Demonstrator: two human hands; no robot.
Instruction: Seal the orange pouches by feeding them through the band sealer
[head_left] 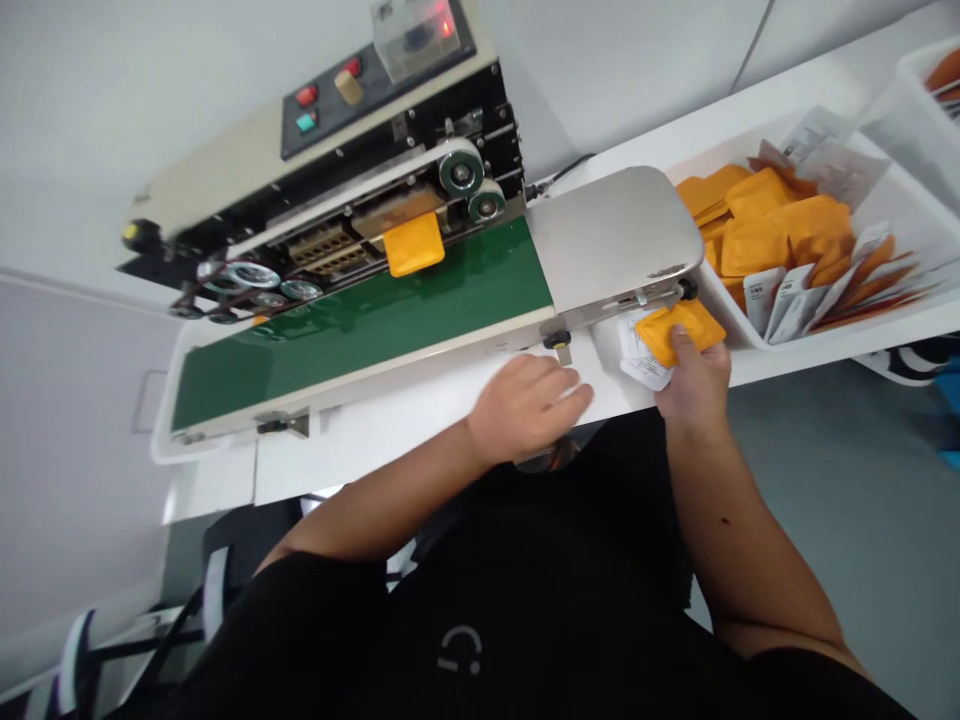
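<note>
Orange pouch (pixel 679 332) and white leaflet (pixel 640 352) sit pinched in the fingers of the right hand (pixel 694 382) above the bench (pixel 360 455); the left hand (pixel 529 405) lies open, holding nothing. Second pouch (pixel 414 243) rests tilted on the green conveyor belt (pixel 360 310) by the sealer rollers (pixel 461 168): such skew could cause a jam, a loose pinch a dropped leaflet.

Colour check: green conveyor belt (pixel 360 310), orange pouches (pixel 754 235).
White bin (pixel 885 318), white cards (pixel 765 300) among pouches; black shirt (pixel 525 590) on person.
</note>
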